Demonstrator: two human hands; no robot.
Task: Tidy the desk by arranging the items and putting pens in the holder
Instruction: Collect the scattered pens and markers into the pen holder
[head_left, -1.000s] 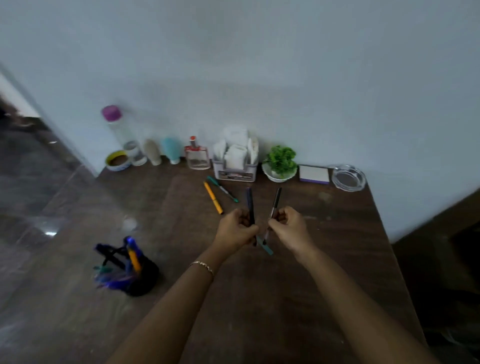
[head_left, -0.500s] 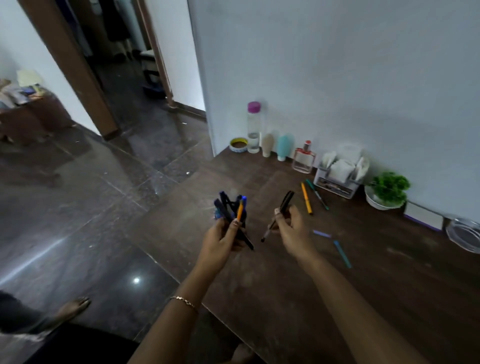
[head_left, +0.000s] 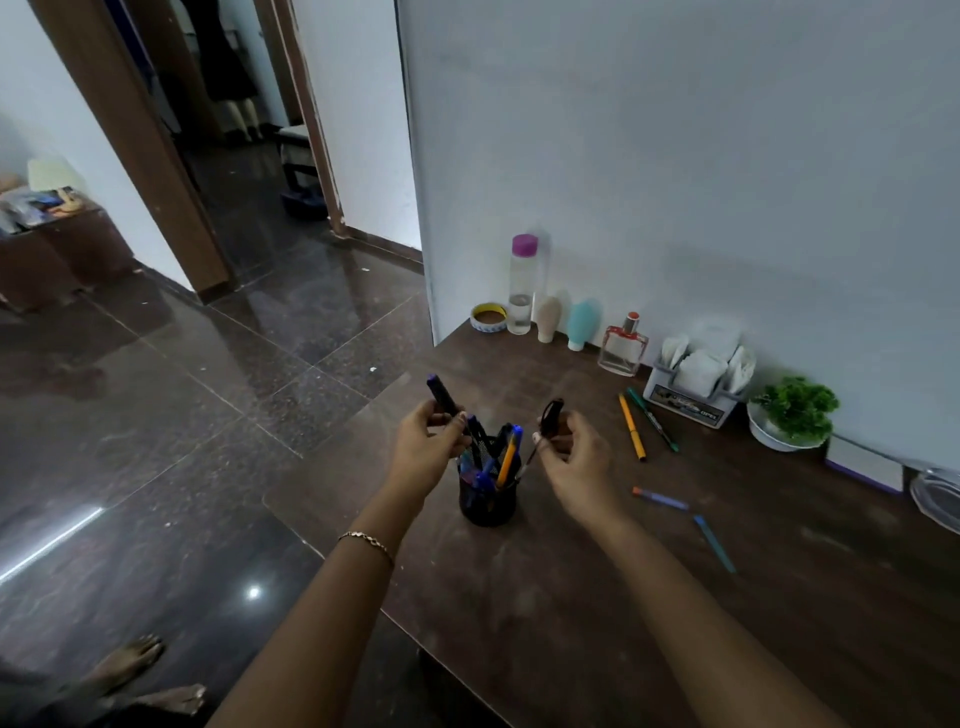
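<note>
Black mesh cylindrical pen holder (head_left: 487, 503): set upright near the left edge of the dark wooden desk (head_left: 597, 597), filled with blue, black and orange pens. Dark pen with purple end (head_left: 442, 398): held tilted above the holder. Black pen (head_left: 549, 418): held just right of the holder. Orange pen (head_left: 631, 426) and green pen (head_left: 652, 419): laid side by side. Blue pen with orange tip (head_left: 660, 499) and teal pen (head_left: 715, 543): laid apart, farther right.
</note>
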